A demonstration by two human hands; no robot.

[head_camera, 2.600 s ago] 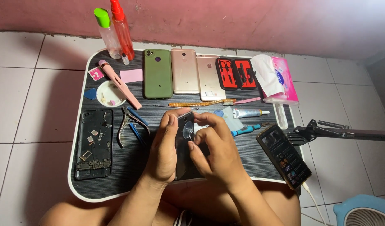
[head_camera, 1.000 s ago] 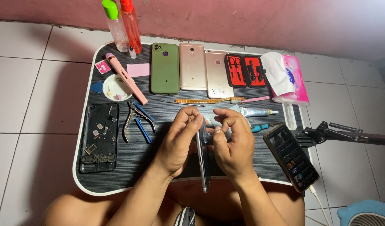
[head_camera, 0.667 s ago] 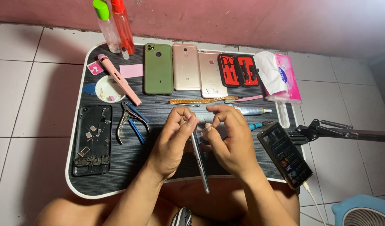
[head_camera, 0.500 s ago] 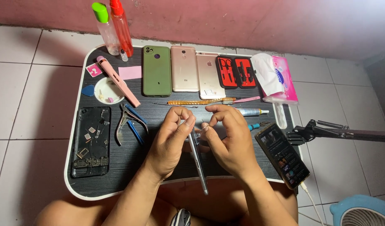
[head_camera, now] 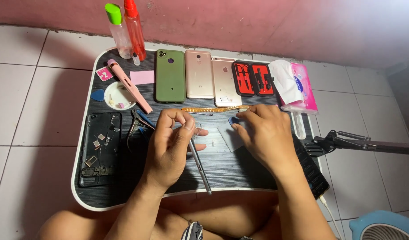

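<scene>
My left hand (head_camera: 171, 149) is curled around a thin phone body (head_camera: 201, 166), held edge-on above the black lap table (head_camera: 233, 171). Its lower end points toward me. My right hand (head_camera: 266, 133) is off to the right, palm down, low over the table. A small blue pick (head_camera: 233, 120) sits at its thumb tip and looks pinched there. A pale clear sheet (head_camera: 229, 138) lies flat between the hands. My right hand hides whatever lies beneath it.
Along the back stand two spray bottles (head_camera: 126, 29), a green phone (head_camera: 170, 82), two pale phones (head_camera: 211, 81), a red tool case (head_camera: 253, 79) and a pink tissue pack (head_camera: 297, 86). An opened black phone (head_camera: 100, 149), pliers (head_camera: 135, 125) and a white dish (head_camera: 117, 95) lie left. A black stand arm (head_camera: 366, 144) reaches in from the right.
My right hand has left the phone body and moved right, down toward the table. My left hand alone keeps the phone, still edge-on.
</scene>
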